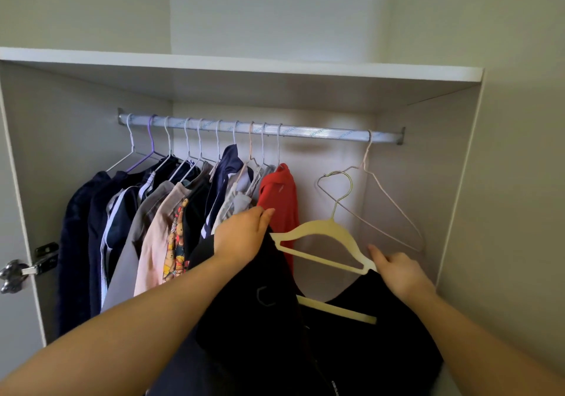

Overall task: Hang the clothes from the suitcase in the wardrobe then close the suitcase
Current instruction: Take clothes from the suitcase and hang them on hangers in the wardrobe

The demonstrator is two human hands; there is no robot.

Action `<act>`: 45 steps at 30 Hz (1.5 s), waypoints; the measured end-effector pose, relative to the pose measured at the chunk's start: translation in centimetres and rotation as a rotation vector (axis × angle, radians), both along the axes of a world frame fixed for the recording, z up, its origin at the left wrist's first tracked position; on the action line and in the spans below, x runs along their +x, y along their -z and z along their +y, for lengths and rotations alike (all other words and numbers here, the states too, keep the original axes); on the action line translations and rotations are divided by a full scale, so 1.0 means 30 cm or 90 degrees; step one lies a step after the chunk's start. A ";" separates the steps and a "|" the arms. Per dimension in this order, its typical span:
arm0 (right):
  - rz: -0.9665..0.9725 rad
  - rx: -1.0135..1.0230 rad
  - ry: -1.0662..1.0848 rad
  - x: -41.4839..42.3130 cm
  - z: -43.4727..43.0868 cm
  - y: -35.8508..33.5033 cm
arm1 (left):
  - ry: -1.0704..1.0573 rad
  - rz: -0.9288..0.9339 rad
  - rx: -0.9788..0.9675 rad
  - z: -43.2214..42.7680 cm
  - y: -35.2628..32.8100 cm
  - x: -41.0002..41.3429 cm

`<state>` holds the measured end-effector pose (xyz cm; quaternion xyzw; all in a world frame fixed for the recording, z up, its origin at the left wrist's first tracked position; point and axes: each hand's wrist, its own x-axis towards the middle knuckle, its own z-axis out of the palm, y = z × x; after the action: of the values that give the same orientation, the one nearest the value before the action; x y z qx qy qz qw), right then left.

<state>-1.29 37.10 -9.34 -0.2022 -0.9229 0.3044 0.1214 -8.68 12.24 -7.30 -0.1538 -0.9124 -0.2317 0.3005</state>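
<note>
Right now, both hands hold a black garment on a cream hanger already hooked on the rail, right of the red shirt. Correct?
Not yet. In the head view the cream hanger is held below the rail, beside a wire hanger. The left hand and right hand do hold it and the black garment, right of the red shirt.

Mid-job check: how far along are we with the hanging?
Done: a row of garments, ending with the red top, hangs on the metal wardrobe rail. In hand: the left hand and right hand hold a black garment on a cream hanger, hook not yet on the rail. Left: hook it, then close the suitcase, out of view.
</note>
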 end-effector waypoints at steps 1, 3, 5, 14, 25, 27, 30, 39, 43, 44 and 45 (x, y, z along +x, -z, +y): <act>0.003 0.005 -0.001 0.000 0.002 0.004 | 0.001 0.000 0.006 0.008 0.003 0.006; 0.005 0.005 -0.006 0.009 0.007 0.006 | 0.010 0.005 0.008 0.011 0.005 0.016; -0.010 -0.063 -0.051 0.025 0.015 0.013 | 0.036 -0.020 -0.005 -0.004 0.016 0.015; -0.357 -0.292 -0.270 0.068 -0.014 0.109 | 0.066 -0.210 -0.040 -0.066 0.178 0.027; -0.540 -0.297 -0.170 0.193 -0.025 0.233 | 0.129 -0.446 -0.047 0.043 0.292 0.078; -0.521 -0.289 -0.109 0.200 -0.010 0.262 | 0.118 -0.443 -0.039 0.051 0.288 0.089; -0.429 -0.314 -0.035 0.196 0.010 0.283 | 0.102 -0.438 -0.033 0.053 0.283 0.090; -0.197 -0.509 -0.021 0.152 -0.031 0.126 | 0.130 -0.244 -0.034 0.116 0.194 0.025; -0.061 -0.510 -0.047 0.066 -0.077 0.026 | 0.076 -0.025 -0.080 0.131 0.081 -0.050; -0.026 -0.511 -0.057 0.041 -0.092 -0.010 | 0.064 0.019 -0.085 0.128 0.054 -0.080; 0.007 -0.511 -0.064 0.017 -0.103 -0.045 | 0.058 0.047 -0.083 0.123 0.030 -0.107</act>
<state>-0.78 34.01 -8.00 -0.1864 -0.7386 0.6475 0.0228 -11.90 15.92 -8.21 -0.2229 -0.9059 -0.1792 0.3123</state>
